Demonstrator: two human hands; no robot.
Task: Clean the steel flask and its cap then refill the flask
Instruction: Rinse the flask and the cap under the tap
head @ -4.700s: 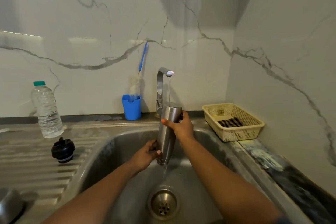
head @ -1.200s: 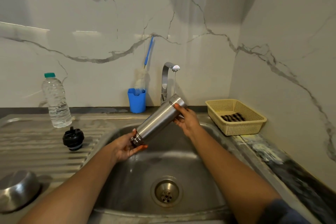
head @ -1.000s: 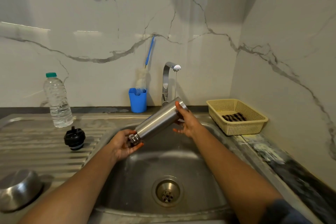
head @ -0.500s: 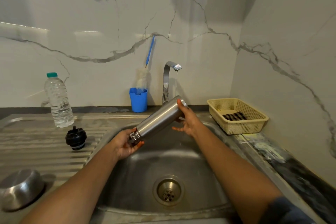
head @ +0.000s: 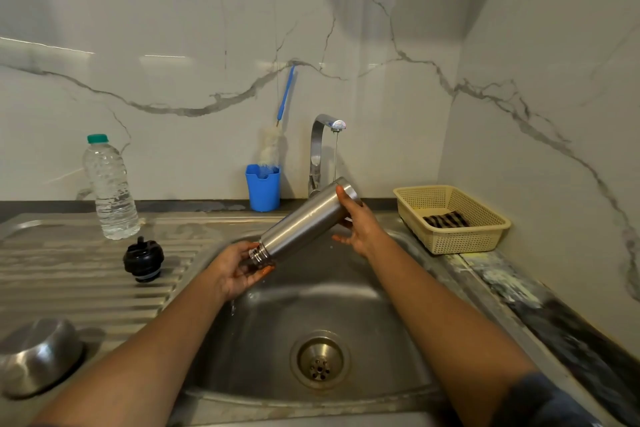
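The steel flask point(head: 304, 218) is tilted over the sink point(head: 346, 291), its threaded mouth low at the left and its base high at the right. My left hand point(head: 235, 270) cups the mouth end, with the fingers curled under the neck. My right hand point(head: 358, 222) holds the base end, thumb over the top. A thin stream of water runs from the tap point(head: 323, 146) just behind the base. The black flask cap point(head: 143, 259) stands on the ribbed draining board point(head: 69, 274), left of the basin.
A plastic water bottle point(head: 110, 188) stands at the back left. A blue cup point(head: 263, 186) holds a bottle brush point(head: 277, 135) beside the tap. A cream basket point(head: 450, 218) with a striped cloth sits right of the sink. An upturned steel bowl point(head: 36, 355) lies at the near left.
The flask went from upright under the tap to tilted, mouth down-left. Over the last second it has barely moved; my right hand's fingers have spread a little.
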